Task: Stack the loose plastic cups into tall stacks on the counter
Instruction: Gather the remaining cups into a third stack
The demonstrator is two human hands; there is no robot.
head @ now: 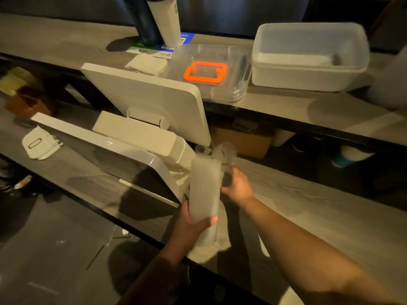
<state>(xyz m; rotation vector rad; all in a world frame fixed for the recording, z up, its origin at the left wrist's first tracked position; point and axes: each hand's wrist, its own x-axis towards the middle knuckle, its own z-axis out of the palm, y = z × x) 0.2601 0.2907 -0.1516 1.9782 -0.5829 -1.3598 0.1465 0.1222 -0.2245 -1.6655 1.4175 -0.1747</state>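
Note:
A tall stack of clear ribbed plastic cups [204,190] stands tilted over the counter [319,212]. My left hand [191,225] grips it near its lower end, thumb wrapped across the front. My right hand [239,187] is just right of the stack, its fingers curled round a dim clear cup [228,175] beside the stack. A few loose clear cups [224,150] lie on their sides behind the stack, next to the screen base. A thin plastic bag [211,245] lies crumpled under the stack.
A white point-of-sale terminal [132,150] with a second screen [149,95] stands left of the stack. On the upper shelf sit a clear tray with an orange frame [206,72], a white tub [308,56] and two tumblers [154,18]. A cardboard box [244,139] sits under the shelf.

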